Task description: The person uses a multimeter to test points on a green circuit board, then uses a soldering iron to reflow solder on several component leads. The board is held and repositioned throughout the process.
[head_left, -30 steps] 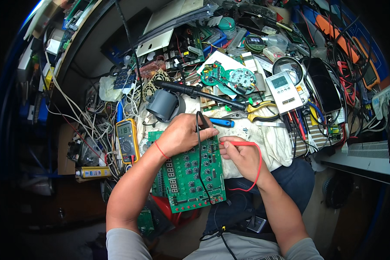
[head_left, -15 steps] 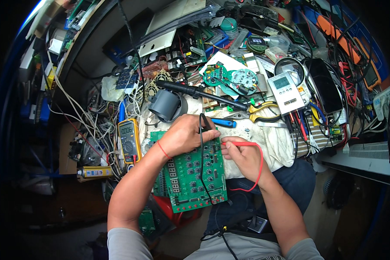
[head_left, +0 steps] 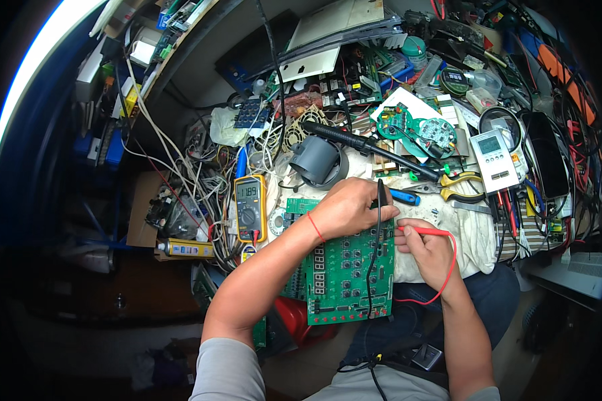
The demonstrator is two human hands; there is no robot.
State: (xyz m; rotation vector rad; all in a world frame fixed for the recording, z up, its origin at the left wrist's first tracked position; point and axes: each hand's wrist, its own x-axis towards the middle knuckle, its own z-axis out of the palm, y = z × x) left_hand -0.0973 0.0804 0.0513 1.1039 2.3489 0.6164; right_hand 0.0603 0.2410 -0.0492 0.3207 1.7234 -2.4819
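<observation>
A green circuit board [head_left: 333,277] with push buttons, digit displays and a row of red parts along its near edge lies in front of me. Over its far part, my left hand [head_left: 346,207] is closed around a black test probe [head_left: 381,195], whose black lead runs down across the board. At the board's right edge, my right hand [head_left: 431,252] pinches a red test probe [head_left: 428,231], its red lead looping beside the wrist. Both probe tips are too small to make out. A yellow multimeter [head_left: 250,215] with a lit display lies left of the board.
Beyond the hands are a grey round plastic piece [head_left: 318,162], a black rod-shaped tool [head_left: 348,139], yellow-handled pliers [head_left: 463,187] and a blue-handled tool [head_left: 405,196] on a white cloth [head_left: 468,234]. Cables crowd the left. A small white meter [head_left: 495,160] stands at right.
The whole view has shifted, so most things now appear farther right. The multimeter's reading has changed. Both hands keep their probes at about the same places on the board.
</observation>
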